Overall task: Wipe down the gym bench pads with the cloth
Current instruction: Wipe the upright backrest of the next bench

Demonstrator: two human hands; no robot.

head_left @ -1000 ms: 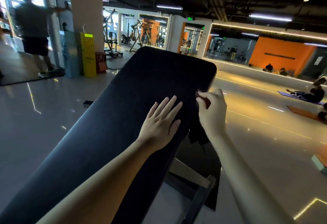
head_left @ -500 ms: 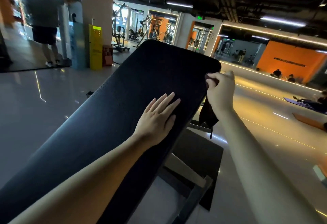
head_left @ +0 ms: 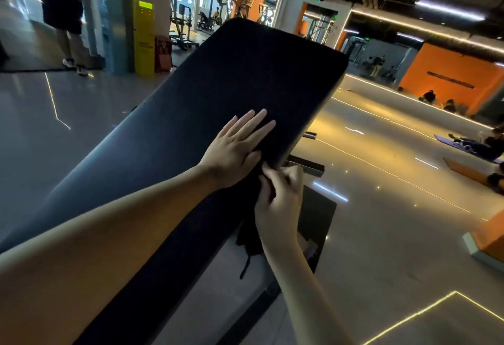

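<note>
My left hand [head_left: 234, 151] lies flat on the bench pad [head_left: 218, 77]. Its fingers [head_left: 253, 124] are straight and only slightly fanned, pressing on the dark upholstery and holding nothing. Just below that thumb, at the pad's side edge, my right hand [head_left: 278, 200] is curled, and its fingers [head_left: 267, 178] are bunched against the thumb, pinching the cloth [head_left: 249, 238]. The cloth is nearly the same dark tone as the pad, so I cannot tell where one ends and the other begins under those fingertips. Below the pinch, to the left of my right wrist, the cloth hangs beside the pad's edge in a crumpled fold, with a thin strand [head_left: 245, 268] dangling from its lower end. Beyond my left fingertips the pad slopes up to its rounded far end. Just right of my right knuckles a metal bar [head_left: 305, 166] of the bench frame shows above the glossy floor [head_left: 381, 208]. Far off past my left fingers a yellow stand [head_left: 143, 36] sits beside a pillar, and a person [head_left: 62, 12] stands further left.
</note>
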